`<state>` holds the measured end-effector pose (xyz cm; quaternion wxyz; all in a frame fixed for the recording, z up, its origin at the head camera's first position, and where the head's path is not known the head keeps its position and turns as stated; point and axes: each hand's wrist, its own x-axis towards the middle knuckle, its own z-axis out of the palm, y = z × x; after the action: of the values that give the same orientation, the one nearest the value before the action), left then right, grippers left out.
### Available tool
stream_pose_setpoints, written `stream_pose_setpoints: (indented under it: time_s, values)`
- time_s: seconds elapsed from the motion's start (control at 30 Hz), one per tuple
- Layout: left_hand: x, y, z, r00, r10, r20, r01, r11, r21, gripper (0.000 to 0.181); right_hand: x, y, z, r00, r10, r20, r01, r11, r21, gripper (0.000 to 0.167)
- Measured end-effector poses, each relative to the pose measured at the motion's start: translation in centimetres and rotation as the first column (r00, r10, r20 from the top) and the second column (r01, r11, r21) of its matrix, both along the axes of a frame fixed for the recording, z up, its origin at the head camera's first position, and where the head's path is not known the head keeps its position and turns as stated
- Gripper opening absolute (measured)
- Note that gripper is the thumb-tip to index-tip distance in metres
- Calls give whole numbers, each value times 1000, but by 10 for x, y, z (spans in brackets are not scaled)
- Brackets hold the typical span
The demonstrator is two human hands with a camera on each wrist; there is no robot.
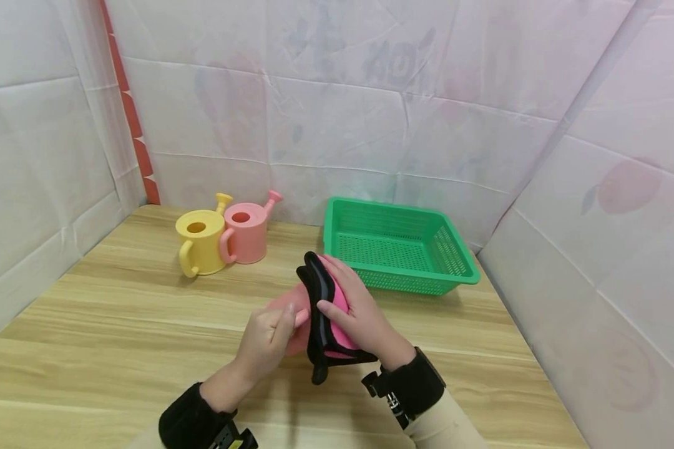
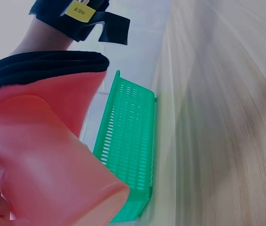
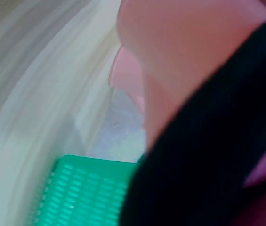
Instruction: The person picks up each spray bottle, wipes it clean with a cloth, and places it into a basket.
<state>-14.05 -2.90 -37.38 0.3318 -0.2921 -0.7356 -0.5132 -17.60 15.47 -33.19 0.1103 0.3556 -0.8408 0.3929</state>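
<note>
steadily pinched, but hung from one small grip

the left hand (image 1: 266,337) curls its fingers snugly around what looks like the handle of a pink vessel (image 2: 52,155), held above the table (image 1: 146,349). the right hand (image 1: 362,312) clasps a black-edged pink pouch (image 1: 320,318) against it. loosened left fingers could let the vessel twist; a slack right hand might let the soft rim fold or slip. a drop could strike the green basket (image 1: 393,207) nearby.

Bag (image 1: 321,321) before basket (image 1: 410,282), watering cans (image 1: 251,240) left
</note>
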Motion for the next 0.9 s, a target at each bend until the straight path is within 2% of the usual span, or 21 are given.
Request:
stream_pose_setpoints:
  time_s: [0.1,0.2,0.33,0.47,0.57,0.67,0.77,0.9]
  values:
    - [0,0,-1,1000,1,-1,-1,1000,-18,26,-2,5,-4,997,-10,76,13,999,-39,57]
    - [1,0,-1,1000,-5,15,5,1000,-30,26,-1,6,-6,996,-24,84,27,999,-33,57]
    - [1,-1,-1,1000,1,31,1,999,-34,27,3,2,-4,999,-36,16,36,999,0,59]
    - [1,-1,-1,1000,22,20,-21,1000,-20,27,7,-3,-4,992,-61,-113,67,996,58,66]
    - [0,-1,-1,999,33,18,-33,999,2,35,10,-9,-4,969,-69,-237,100,988,120,74]
    - [-2,-1,-3,999,32,33,-33,999,22,43,14,-16,-4,935,-62,-348,128,977,172,79]
    - [-4,-2,-4,998,23,52,-25,999,36,44,19,-21,-3,905,-51,-422,150,967,204,81]
    - [-4,-3,-4,997,10,71,-14,998,57,41,24,-25,-4,884,-51,-464,179,955,236,79]
